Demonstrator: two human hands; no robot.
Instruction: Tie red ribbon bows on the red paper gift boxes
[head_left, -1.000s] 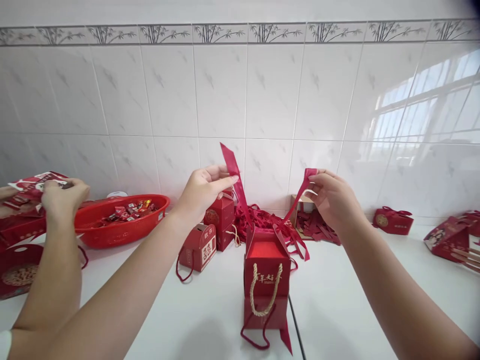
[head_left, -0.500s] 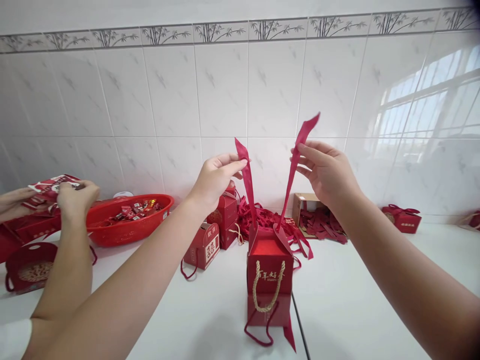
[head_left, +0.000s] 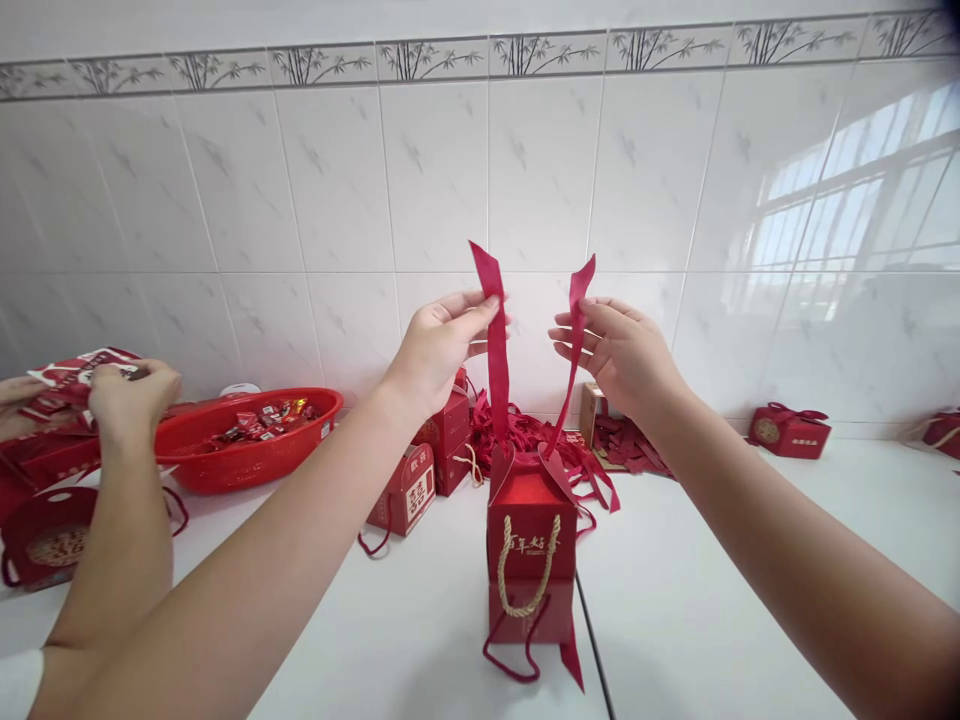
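Ribbon [head_left: 497, 370] held up by both ends above a red gift box [head_left: 531, 545], near six o'clock in view.
Left hand [head_left: 439, 350], at eleven o'clock from the box, pinches one end between thumb and fingers; right hand [head_left: 624, 352], at one o'clock, grips the other, its lower fingers loosely spread. Tangled ribbons [head_left: 525, 432] lie beyond at twelve, a red basin [head_left: 247, 460] of wrapped sweets [head_left: 262, 422] at ten, a bow-topped box [head_left: 791, 435] at two.

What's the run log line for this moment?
left hand: pinching red ribbon strand | right hand: pinching second strand | rope-handled gift box: upright below, bow untied
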